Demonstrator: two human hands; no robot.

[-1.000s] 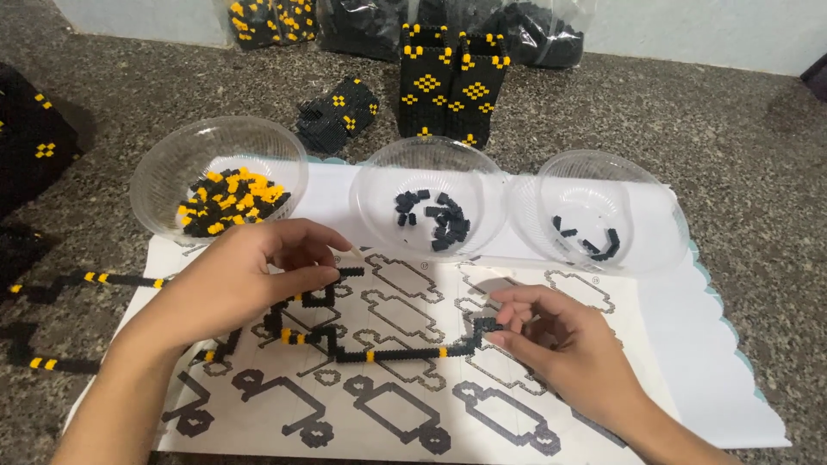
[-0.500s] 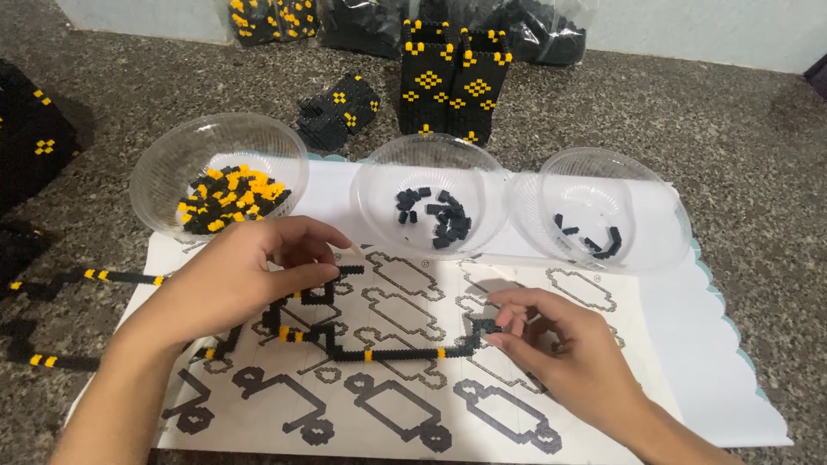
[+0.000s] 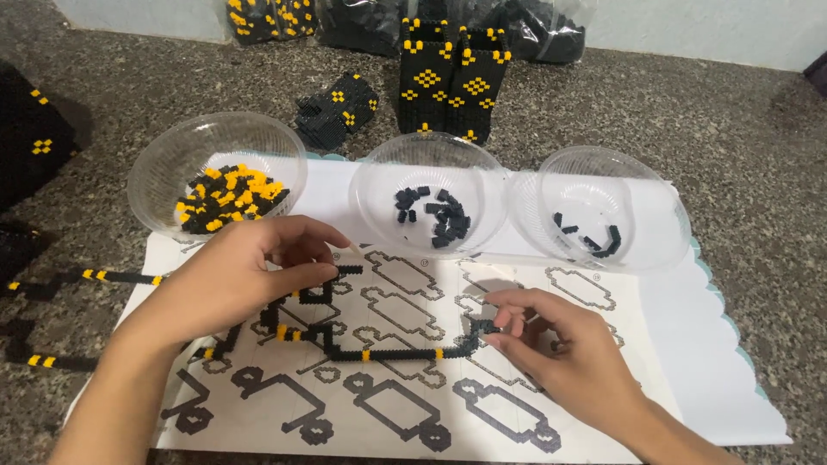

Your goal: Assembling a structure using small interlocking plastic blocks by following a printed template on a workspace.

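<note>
Head view. I note three clear plastic bowls in a row at the top of the white pattern sheet (image 3: 689, 362). The left bowl (image 3: 164, 164) holds a heap of black and yellow bricks. The middle bowl (image 3: 379, 172) holds a small scatter of black bricks. The right bowl (image 3: 646, 198) has only a few black pieces along its bottom.

The left hand (image 3: 233, 280) lies curled over the upper end of the black-and-yellow brick chain (image 3: 388, 353), fingers closed loosely on it. The right hand (image 3: 560, 344) pinches the chain's right end between thumb and fingertips. The chain rests flat on the sheet, between both hands.

Against half a second ago, I see both hands and the chain sitting about as they were.

Behind the bowls stand black woven-look boxes (image 3: 448, 82) with yellow diamonds. Another brick strip (image 3: 112, 276) trails off the sheet's left edge; the left forearm hides part of it.
</note>
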